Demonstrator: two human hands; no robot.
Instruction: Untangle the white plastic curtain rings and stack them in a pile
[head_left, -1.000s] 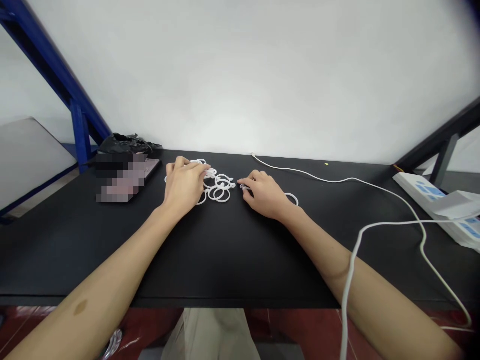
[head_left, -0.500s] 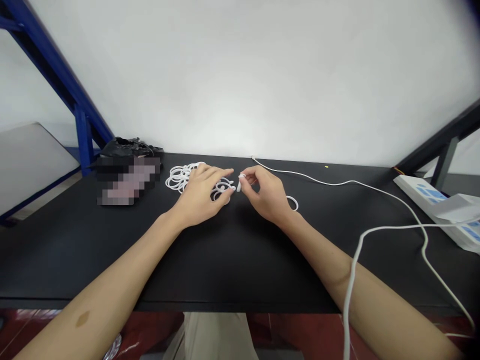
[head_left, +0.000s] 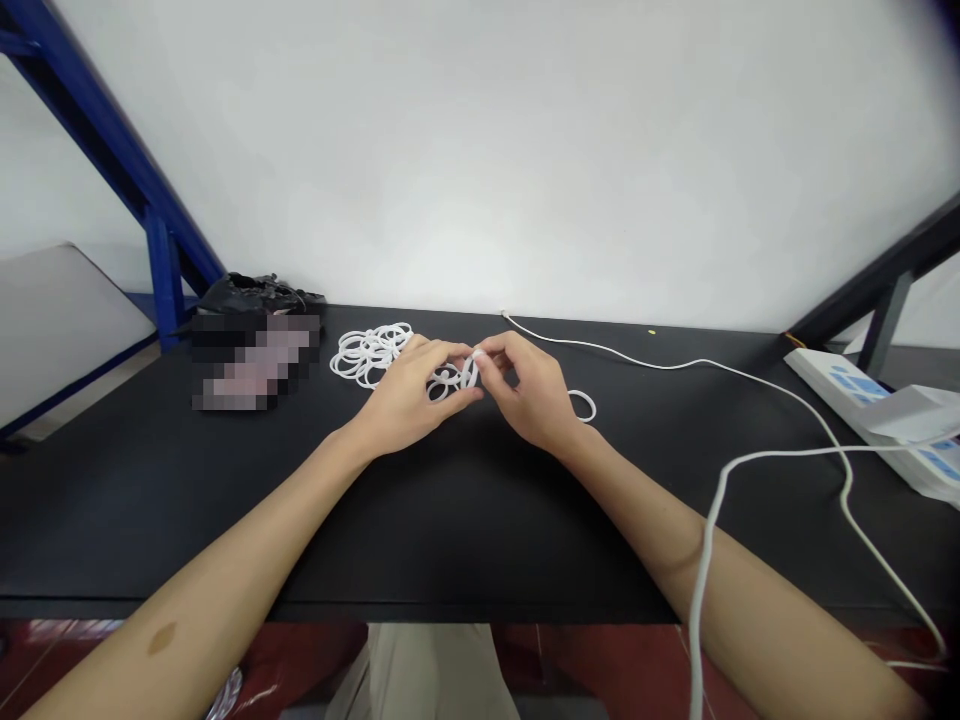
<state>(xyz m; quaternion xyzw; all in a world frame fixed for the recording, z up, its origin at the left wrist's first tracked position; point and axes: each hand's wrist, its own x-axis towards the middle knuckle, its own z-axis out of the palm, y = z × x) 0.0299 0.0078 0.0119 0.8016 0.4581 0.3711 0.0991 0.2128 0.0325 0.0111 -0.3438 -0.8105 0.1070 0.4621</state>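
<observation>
A heap of thin white rings (head_left: 369, 352) lies on the black table (head_left: 450, 520) near its far edge. My left hand (head_left: 409, 398) and my right hand (head_left: 529, 388) meet just right of the heap, and both pinch the same white ring (head_left: 470, 371), held on edge between their fingertips. A few more rings (head_left: 442, 384) lie under my left fingers. One single ring (head_left: 583, 405) rests on the table behind my right wrist.
A white cable (head_left: 750, 440) runs from the back edge across the right side and over my right forearm. A white and blue power strip (head_left: 877, 410) sits far right. A dark bundle and a blurred object (head_left: 251, 345) lie at the left, by a blue frame (head_left: 161, 265).
My left hand left the ring heap and moved right to meet my right hand. My right hand lifted a ring off the table, and both hands now pinch it.
</observation>
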